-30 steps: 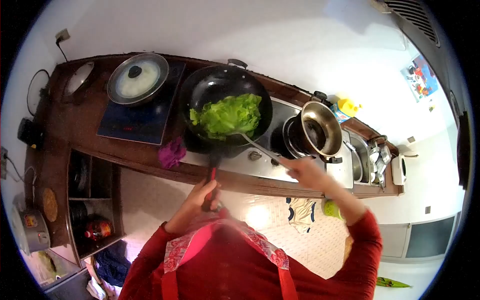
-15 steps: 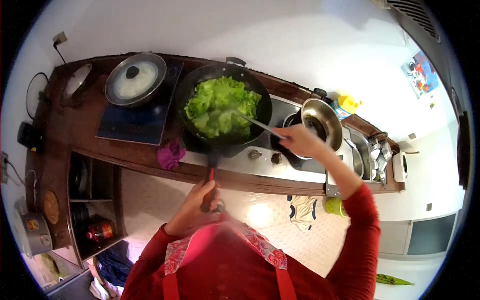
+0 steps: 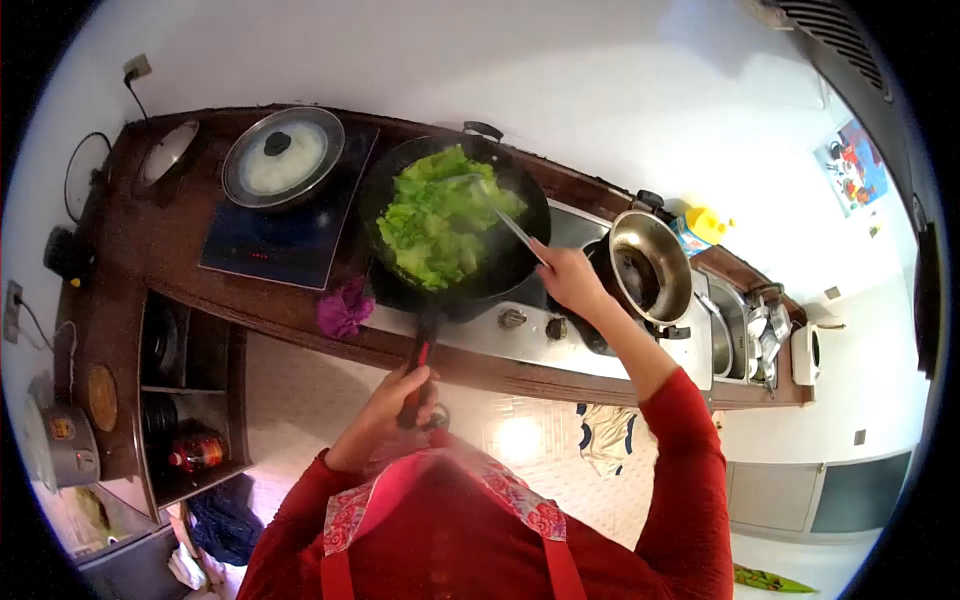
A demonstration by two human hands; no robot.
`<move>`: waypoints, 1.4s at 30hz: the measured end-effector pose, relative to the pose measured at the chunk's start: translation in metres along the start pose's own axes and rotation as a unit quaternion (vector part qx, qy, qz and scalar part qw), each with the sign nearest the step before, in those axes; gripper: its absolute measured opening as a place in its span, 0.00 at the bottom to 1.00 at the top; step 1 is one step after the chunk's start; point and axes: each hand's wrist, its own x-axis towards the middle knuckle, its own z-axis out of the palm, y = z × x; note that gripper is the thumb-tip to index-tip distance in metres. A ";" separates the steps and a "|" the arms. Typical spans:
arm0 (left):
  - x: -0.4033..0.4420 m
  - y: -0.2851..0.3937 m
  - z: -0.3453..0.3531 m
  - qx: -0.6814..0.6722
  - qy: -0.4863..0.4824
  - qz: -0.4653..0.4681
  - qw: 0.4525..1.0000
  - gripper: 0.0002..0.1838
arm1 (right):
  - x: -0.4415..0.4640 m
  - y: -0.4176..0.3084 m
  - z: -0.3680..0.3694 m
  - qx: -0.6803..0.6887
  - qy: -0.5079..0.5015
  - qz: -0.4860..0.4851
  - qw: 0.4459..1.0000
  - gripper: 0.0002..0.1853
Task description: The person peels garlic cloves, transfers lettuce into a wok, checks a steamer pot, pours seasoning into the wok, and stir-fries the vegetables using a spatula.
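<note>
My left hand is wrapped round the black handle of a wok on the gas stove. Leafy green vegetables fill the middle of the wok, and steam blurs them. In my right hand is the metal handle of a spatula. Its head lies among the greens toward the far side of the wok, partly hidden by leaves and steam. Just right of my right hand stands a steel pot with no lid. A purple cloth lies at the counter edge left of the wok handle.
A lidded pan sits on the dark induction cooktop at the left. Behind the steel pot is a yellow-topped bottle. A sink with dishes is far right. Below, an open cabinet holds a bottle.
My right hand has moved a little left and up, carrying the spatula's head toward the wok's far side. The greens have shifted. My left hand stays on the handle; the view has turned slightly.
</note>
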 end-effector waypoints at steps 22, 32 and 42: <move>-0.003 0.000 0.005 -0.007 0.022 0.006 1.000 0.17 | 0.016 0.022 -0.046 0.001 -0.028 0.018 0.999 0.23; -0.002 -0.003 0.001 0.013 0.011 0.021 1.000 0.19 | -0.016 -0.007 -0.103 0.116 -0.220 0.071 0.966 0.24; -0.001 0.000 0.002 0.034 0.001 0.011 0.999 0.18 | -0.086 0.000 -0.024 0.078 -0.132 -0.013 0.988 0.22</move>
